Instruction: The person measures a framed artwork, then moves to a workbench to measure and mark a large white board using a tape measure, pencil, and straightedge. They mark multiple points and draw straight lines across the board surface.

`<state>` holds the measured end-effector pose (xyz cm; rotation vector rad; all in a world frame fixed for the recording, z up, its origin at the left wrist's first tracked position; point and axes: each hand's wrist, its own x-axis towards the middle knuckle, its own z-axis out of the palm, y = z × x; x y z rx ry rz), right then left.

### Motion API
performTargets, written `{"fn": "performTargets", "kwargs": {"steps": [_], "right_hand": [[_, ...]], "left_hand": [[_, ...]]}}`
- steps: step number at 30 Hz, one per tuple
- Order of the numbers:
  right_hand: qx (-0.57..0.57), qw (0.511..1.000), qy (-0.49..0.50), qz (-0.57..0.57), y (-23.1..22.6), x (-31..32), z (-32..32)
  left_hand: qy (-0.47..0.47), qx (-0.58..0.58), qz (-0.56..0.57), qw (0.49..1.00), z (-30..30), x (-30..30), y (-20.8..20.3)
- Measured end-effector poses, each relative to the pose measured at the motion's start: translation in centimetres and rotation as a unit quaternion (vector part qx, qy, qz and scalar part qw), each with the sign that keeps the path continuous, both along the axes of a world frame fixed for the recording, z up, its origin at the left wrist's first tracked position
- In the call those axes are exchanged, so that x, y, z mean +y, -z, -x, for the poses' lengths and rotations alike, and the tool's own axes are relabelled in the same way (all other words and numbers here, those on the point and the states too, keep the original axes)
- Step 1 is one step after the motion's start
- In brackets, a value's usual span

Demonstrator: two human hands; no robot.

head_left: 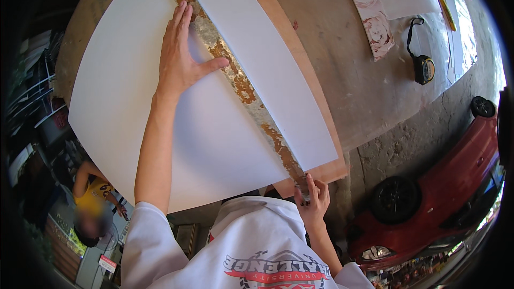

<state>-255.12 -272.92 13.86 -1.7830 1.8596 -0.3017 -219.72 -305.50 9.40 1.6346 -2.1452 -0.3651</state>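
A long, flat straightedge bar (243, 85), its brown coating worn down to grey patches, lies slantwise over a large white sheet (214, 150). My left hand (179, 59) presses on the bar's left edge, fingers stretched up and thumb spread across it. At the bar's near end, by the sheet's lower corner, my right hand (315, 200) closes its fingers and thumb around the tip. Part of that grip is hidden, so I cannot tell if anything else is in it. Under the sheet, a wooden board (325, 112) shows along the right side.
Right of the board, a tape measure (423, 69) with a black strap, a flower-printed sheet (377, 35) and a yellow-handled cutter (447, 13) lie on the brown surface (342, 64). A red car (433, 198) stands at lower right. Someone in a yellow top (93, 195) is at lower left.
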Motion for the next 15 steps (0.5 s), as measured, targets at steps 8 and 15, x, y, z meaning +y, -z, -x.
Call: {"fn": "performTargets", "kwargs": {"steps": [8,15], "right_hand": [[0.01,0.999,-0.028,0.022,0.32,-0.26,0.51],[0.014,1.0,-0.002,0.005,-0.21,-0.24,0.27]], "left_hand": [[0.006,0.007,0.002,1.0,-0.05,0.02,0.14],[-0.004,0.008,0.009,1.0,-0.27,0.08,-0.11]]}}
